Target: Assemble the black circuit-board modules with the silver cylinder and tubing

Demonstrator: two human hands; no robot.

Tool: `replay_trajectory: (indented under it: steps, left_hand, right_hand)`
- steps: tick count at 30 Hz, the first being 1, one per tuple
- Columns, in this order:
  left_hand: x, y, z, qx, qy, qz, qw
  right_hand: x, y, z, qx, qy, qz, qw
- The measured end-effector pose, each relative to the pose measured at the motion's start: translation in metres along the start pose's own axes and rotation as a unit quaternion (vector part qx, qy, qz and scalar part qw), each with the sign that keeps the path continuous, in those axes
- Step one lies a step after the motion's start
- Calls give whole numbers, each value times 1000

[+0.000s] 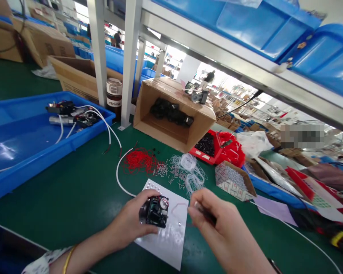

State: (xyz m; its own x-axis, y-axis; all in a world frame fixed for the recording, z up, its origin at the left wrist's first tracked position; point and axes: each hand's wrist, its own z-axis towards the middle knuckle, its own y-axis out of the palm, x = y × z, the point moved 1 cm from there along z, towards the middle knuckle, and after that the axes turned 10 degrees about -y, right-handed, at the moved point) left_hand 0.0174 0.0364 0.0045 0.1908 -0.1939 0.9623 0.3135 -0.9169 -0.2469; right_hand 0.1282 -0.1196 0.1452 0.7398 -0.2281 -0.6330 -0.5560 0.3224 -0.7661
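We see the left hand (131, 222) clamped around a small black motor unit (154, 211), holding it just above a white sheet (171, 243) that lies near the front edge of the bench (74, 198). The right hand (217, 224) hovers just beside it, fingers pinched together on a thin dark tool (205, 215); what its tip does we cannot tell. A thin red wire loop (177, 207) shows between the two hands over the sheet. Behind the sheet, toward the middle of the bench, lie a red wire bundle (138, 160), scattered pins (167, 171) and clear tubing coils (190, 171). A blue tray (23, 160) sits at the left edge with cabled parts inside, and an open carton (171, 125) of black parts stands at the back.
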Motion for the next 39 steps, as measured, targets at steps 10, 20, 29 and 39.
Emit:
replay_trajectory:
  steps: [10, 20, 29, 39]
  left_hand:
    - [-11, 1, 2, 17, 109, -19, 994]
    - [-13, 1, 2, 20, 64, -20, 998]
    - [-16, 0, 3, -1, 76, -20, 997]
    - [-9, 4, -9, -10, -11, -35, 999]
  right_hand:
    - [14, 86, 10, -2, 50, 20, 999]
    - [29, 65, 15, 23, 50, 13, 998]
    - [44, 69, 23, 58, 26, 5, 998]
    - [64, 56, 51, -115, 9, 100, 988]
